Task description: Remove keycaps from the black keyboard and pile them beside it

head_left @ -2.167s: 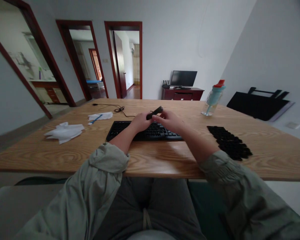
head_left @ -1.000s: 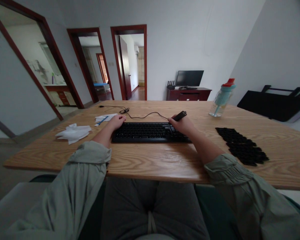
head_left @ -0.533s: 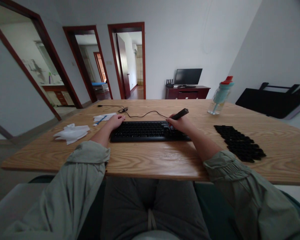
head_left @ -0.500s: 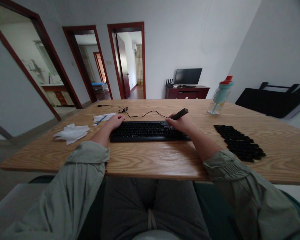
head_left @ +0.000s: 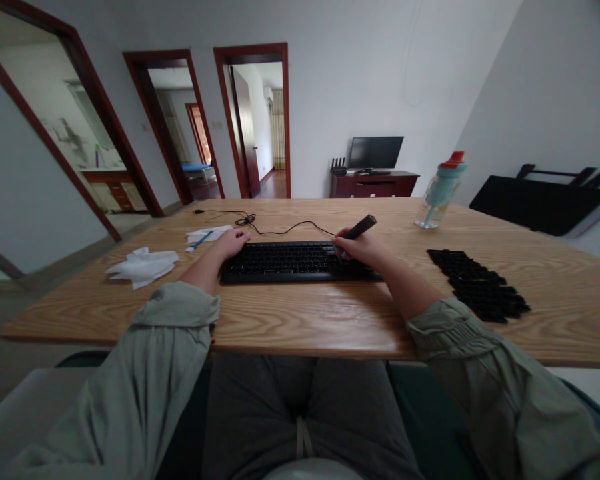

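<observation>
A black keyboard (head_left: 285,261) lies flat on the wooden table in front of me. At its far left corner, my left hand (head_left: 234,243) is closed on the edge and steadies it. My right hand (head_left: 356,249) grips a thick black pen-shaped tool (head_left: 361,227), its handle slanting up to the right. The tool's lower end points down at the right part of the keyboard, where my fingers mostly hide it, so its tip cannot be made out. Right of the keyboard lies a patch of small black pieces in rows, which look like loose keycaps (head_left: 477,285).
A black cable (head_left: 290,230) runs behind the keyboard to a coil. On the left are a crumpled white tissue (head_left: 144,267) and a blue-handled brush-like stick (head_left: 201,241) on another tissue (head_left: 219,232). A clear bottle with a red lid (head_left: 437,193) stands at the back right.
Hardly anything differs. The black tool in my right hand has tilted very slightly lower; my left hand stays at the keyboard's corner.
</observation>
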The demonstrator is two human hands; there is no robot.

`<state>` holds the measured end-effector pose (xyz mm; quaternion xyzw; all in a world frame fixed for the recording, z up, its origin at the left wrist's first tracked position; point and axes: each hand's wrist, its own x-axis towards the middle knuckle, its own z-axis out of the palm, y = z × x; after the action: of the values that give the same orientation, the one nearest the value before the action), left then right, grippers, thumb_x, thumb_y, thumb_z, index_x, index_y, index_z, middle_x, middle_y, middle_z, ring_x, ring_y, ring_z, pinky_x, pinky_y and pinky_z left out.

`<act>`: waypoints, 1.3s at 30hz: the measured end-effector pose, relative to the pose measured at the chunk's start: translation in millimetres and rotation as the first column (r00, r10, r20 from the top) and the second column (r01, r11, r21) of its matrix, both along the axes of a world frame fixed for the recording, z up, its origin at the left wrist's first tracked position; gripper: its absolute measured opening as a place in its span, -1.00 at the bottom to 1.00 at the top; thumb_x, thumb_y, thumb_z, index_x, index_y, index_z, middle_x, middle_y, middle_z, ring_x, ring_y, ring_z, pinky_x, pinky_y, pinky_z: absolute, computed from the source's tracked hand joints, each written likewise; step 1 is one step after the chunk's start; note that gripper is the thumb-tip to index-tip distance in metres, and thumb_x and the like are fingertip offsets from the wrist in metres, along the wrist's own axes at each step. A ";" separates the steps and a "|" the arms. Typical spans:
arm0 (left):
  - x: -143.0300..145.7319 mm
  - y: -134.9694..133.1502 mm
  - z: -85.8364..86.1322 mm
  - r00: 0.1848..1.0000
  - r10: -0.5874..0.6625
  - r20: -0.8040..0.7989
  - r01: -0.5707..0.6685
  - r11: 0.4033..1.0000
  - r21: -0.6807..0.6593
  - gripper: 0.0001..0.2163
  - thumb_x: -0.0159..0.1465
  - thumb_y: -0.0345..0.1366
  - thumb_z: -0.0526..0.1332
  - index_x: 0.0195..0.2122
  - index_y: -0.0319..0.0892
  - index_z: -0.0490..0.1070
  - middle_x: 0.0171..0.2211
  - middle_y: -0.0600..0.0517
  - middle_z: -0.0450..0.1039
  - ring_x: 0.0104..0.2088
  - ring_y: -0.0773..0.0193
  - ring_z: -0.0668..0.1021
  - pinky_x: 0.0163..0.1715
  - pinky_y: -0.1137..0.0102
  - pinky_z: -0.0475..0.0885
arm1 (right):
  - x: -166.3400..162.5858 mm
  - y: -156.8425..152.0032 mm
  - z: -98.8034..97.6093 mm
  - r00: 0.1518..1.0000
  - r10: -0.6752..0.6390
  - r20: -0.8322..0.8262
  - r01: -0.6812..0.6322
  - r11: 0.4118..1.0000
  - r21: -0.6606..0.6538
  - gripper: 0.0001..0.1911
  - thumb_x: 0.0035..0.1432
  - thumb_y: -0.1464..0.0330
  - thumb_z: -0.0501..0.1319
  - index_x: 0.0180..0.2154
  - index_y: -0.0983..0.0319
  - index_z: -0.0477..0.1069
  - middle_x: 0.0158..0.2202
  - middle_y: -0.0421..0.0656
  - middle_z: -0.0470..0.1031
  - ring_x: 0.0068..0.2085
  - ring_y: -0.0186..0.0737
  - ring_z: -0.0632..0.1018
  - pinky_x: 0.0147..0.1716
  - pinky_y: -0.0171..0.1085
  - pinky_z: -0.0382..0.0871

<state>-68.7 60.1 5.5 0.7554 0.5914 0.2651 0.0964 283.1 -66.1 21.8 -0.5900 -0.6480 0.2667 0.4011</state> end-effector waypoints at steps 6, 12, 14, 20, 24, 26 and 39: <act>1.5 -3.3 2.3 1.000 -0.008 -0.010 0.007 1.000 -0.011 -0.68 0.20 -0.08 0.09 -0.30 -0.17 0.55 -0.27 -0.06 0.59 -0.24 0.10 0.55 -0.17 0.32 0.41 | 0.9 0.7 0.0 0.998 -0.010 0.059 0.008 0.999 0.038 -0.90 0.14 0.32 0.19 -0.39 0.21 0.41 -0.54 -0.19 0.46 -0.51 -0.28 0.43 -0.53 -0.32 0.31; 0.5 -1.3 0.7 1.000 -0.016 -0.013 0.016 1.000 -0.018 -0.67 0.19 -0.07 0.09 -0.30 -0.16 0.55 -0.27 -0.06 0.59 -0.21 0.08 0.54 -0.15 0.30 0.41 | 0.7 -2.0 4.8 0.989 0.036 0.145 -0.038 0.999 0.012 -0.90 0.17 0.31 0.19 -0.32 0.19 0.43 -0.54 -0.22 0.45 -0.53 -0.29 0.43 -0.55 -0.33 0.27; 0.7 -1.3 0.6 1.000 -0.017 -0.019 0.016 1.000 -0.018 -0.67 0.19 -0.06 0.09 -0.30 -0.16 0.55 -0.26 -0.07 0.59 -0.20 0.08 0.55 -0.14 0.30 0.41 | -0.4 -2.5 4.9 0.988 0.031 0.153 -0.033 0.999 0.016 -0.89 0.18 0.31 0.18 -0.32 0.20 0.43 -0.54 -0.21 0.45 -0.52 -0.29 0.43 -0.53 -0.33 0.28; 3.8 -5.8 3.5 1.000 0.001 0.002 -0.001 1.000 -0.026 -0.69 0.17 -0.09 0.13 -0.31 -0.17 0.57 -0.25 -0.09 0.60 -0.19 0.06 0.56 -0.15 0.32 0.41 | -7.9 -2.4 0.2 0.984 -0.062 0.167 0.047 0.995 0.093 -0.86 0.21 0.29 0.17 -0.26 0.20 0.43 -0.51 -0.21 0.47 -0.46 -0.26 0.45 -0.41 -0.30 0.32; 4.9 -8.5 5.5 1.000 0.015 0.016 -0.014 0.999 -0.033 -0.70 0.17 -0.08 0.14 -0.32 -0.16 0.57 -0.26 -0.07 0.60 -0.20 0.08 0.56 -0.16 0.34 0.41 | -9.7 0.0 -3.2 0.985 -0.064 0.162 0.041 0.989 0.143 -0.86 0.21 0.28 0.17 -0.29 0.20 0.43 -0.51 -0.22 0.45 -0.43 -0.26 0.46 -0.38 -0.30 0.31; 4.9 -8.8 5.9 1.000 0.007 0.008 -0.007 0.999 -0.037 -0.70 0.17 -0.08 0.13 -0.32 -0.16 0.57 -0.26 -0.07 0.60 -0.20 0.09 0.56 -0.16 0.34 0.41 | -10.0 0.8 -3.3 0.987 -0.054 0.153 0.030 0.988 0.154 -0.87 0.20 0.29 0.18 -0.31 0.20 0.43 -0.51 -0.22 0.45 -0.42 -0.26 0.45 -0.38 -0.30 0.30; 0.7 -0.4 -0.2 1.000 -0.018 -0.001 0.018 0.999 -0.039 -0.66 0.18 -0.04 0.11 -0.29 -0.15 0.57 -0.26 -0.07 0.60 -0.20 0.07 0.55 -0.18 0.32 0.41 | 3.2 3.2 -5.1 0.979 -0.031 0.202 0.014 0.996 0.085 -0.73 0.19 0.18 0.16 -0.48 0.18 0.33 -0.57 -0.21 0.37 -0.49 -0.23 0.39 -0.37 -0.22 0.31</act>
<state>-68.0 59.7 5.2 0.7588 0.5898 0.2521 0.1128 286.3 -62.9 16.7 -0.6042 -0.6893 0.1733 0.3601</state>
